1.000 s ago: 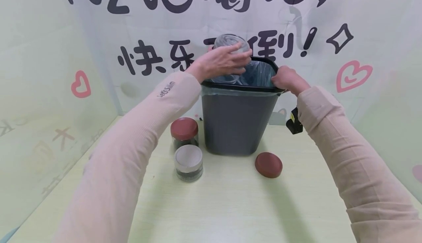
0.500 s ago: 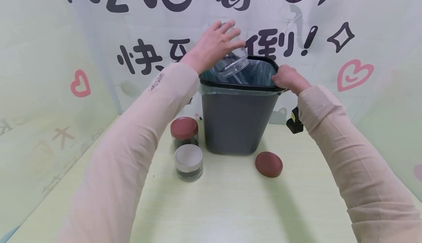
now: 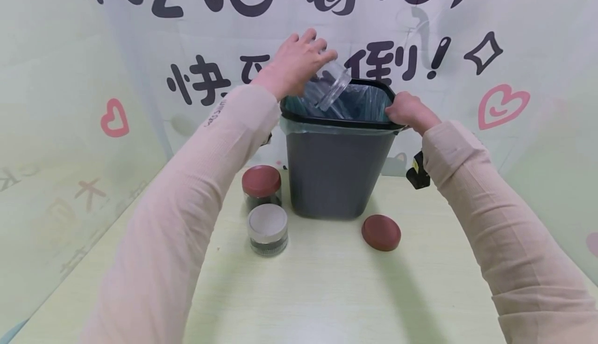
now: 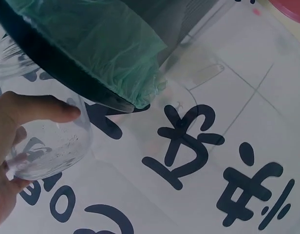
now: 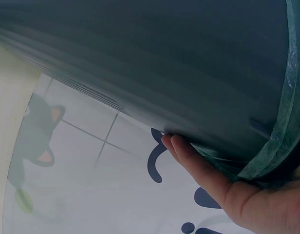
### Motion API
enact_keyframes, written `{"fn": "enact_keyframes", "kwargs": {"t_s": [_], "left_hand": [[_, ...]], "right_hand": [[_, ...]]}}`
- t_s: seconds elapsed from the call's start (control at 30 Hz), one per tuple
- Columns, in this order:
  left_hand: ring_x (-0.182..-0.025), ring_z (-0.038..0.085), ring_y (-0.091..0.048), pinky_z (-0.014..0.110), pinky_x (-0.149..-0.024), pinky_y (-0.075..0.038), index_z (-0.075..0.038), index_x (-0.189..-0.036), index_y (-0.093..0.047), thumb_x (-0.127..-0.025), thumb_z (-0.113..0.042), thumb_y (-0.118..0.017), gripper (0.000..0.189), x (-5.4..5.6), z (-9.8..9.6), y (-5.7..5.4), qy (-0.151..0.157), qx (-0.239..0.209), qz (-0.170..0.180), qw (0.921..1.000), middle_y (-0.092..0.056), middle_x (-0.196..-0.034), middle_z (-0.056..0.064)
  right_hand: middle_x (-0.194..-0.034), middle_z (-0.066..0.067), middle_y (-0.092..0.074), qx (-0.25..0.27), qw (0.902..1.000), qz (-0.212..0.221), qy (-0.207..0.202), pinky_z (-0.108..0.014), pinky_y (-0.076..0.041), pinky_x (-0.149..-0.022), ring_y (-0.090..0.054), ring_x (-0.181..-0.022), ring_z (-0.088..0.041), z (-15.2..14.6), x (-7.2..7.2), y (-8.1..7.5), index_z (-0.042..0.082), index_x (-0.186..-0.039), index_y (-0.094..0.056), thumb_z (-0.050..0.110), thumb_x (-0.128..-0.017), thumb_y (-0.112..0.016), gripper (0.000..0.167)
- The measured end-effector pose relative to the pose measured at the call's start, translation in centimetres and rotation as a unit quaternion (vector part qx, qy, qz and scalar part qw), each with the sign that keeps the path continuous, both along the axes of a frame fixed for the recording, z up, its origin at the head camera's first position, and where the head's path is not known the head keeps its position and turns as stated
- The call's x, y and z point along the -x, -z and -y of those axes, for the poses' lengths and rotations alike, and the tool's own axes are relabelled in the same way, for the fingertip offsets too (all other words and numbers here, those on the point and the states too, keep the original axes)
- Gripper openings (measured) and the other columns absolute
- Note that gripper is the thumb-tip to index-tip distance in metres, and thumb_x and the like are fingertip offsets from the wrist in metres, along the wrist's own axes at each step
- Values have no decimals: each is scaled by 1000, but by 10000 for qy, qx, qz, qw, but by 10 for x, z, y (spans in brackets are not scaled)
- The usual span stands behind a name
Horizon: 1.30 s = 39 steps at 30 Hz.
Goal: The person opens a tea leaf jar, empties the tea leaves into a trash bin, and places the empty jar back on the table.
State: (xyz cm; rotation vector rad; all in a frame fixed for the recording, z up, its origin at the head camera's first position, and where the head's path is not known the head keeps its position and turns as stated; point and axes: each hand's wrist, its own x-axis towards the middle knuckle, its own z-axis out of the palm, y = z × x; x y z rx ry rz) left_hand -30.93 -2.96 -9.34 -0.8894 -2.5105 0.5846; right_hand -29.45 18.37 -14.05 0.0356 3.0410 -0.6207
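My left hand (image 3: 296,66) grips a clear, lidless jar (image 3: 335,88) above the left side of a dark grey trash bin (image 3: 336,173). The jar is tipped sideways, its mouth angled down over the bin's green liner (image 3: 369,100). From the left wrist, the thumb lies across the jar (image 4: 52,141), with small drops or specks on its wall. On the bin's right rim, my right hand (image 3: 407,110) holds on at the corner. Its fingers (image 5: 201,168) reach along the outside of the bin below the liner's edge in the right wrist view.
A red-lidded jar (image 3: 261,182) stands left of the bin, with a white-lidded jar (image 3: 268,230) in front of it. One loose red lid (image 3: 381,233) lies on the table (image 3: 299,292) to the bin's right. A printed sheet (image 3: 224,38) hangs behind.
My left hand has turned the jar over from above the rim, tilting its mouth down into the bin and drawing slightly left. My right hand stays on the rim.
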Motion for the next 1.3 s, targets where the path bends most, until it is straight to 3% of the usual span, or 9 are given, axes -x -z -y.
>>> {"fn": "enact_keyframes", "kwargs": {"t_s": [0.1,0.2,0.3,0.47,0.67,0.87,1.13,1.23,1.3], "left_hand": [[-123,36,-26,46,-97,-31,-12,-131,-33,-72,-3,-66,69,1,-1,1,184,463,-408,9979,-36,-133,17],[-125,34,-26,45,-99,-30,-12,-129,-36,-77,4,-59,60,2,-2,3,419,874,-940,9908,-36,-134,16],[-128,32,-24,43,-101,-28,-14,-132,-35,-80,8,-55,61,5,-4,4,592,1269,-1372,9806,-34,-138,14],[-131,31,-19,44,-104,-23,-16,-138,-29,-82,7,-52,65,5,-8,3,729,1946,-1679,9636,-28,-142,14],[-131,30,-19,43,-104,-22,-17,-138,-27,-80,4,-57,68,5,-10,7,879,2735,-2146,9335,-27,-141,13],[-131,27,-19,41,-104,-22,-19,-137,-31,-72,7,-62,77,9,-9,15,1266,3386,-2633,8944,-29,-140,11],[-131,26,-18,39,-102,-25,-15,-135,-26,-55,12,-74,97,9,-7,25,1360,4354,-3629,8126,-25,-141,12],[-130,26,-19,38,-101,-26,-15,-135,-26,-56,9,-76,97,9,-4,27,1378,4488,-3872,7935,-25,-142,10],[-130,26,-19,38,-101,-26,-16,-135,-26,-57,9,-76,96,9,-2,27,1404,4508,-3962,7874,-25,-142,9]], "right_hand": [[-86,-16,-41,-39,10000,4,4,-33,-47,-64,-47,-74,-26,0,0,0,-8,-92,-43,8,-88,-33,19],[-86,-16,-41,-47,10000,15,-4,-34,-47,-65,-47,-75,-26,0,0,0,-8,-93,-43,8,-88,-33,19],[-86,-15,-41,-11,10000,31,2,-31,-47,-62,-47,-75,-26,0,0,0,-7,-93,-43,8,-89,-34,19],[-84,-15,-41,9,10000,0,4,-28,-45,-57,-47,-73,-25,0,0,0,-7,-91,-43,8,-88,-34,18],[-82,-15,-41,-31,9999,-65,-91,-25,-45,-52,-48,-69,-23,0,0,0,-4,-82,-43,8,-87,-33,16],[-78,-13,-39,-112,9998,-47,-180,-27,-46,-53,-48,-68,-24,-1,0,-1,-1,-77,-41,8,-88,-33,16],[-77,-13,-39,-104,9998,-30,-183,-26,-46,-53,-48,-66,-22,-1,1,-2,-1,-77,-41,7,-86,-33,15],[-78,-13,-40,-90,9998,-27,-151,-26,-45,-53,-48,-66,-22,-1,1,-2,-1,-77,-41,7,-86,-33,14],[-78,-13,-39,-80,9999,-26,-125,-26,-46,-53,-48,-66,-22,-2,0,-2,-1,-78,-41,7,-86,-33,14]]}}
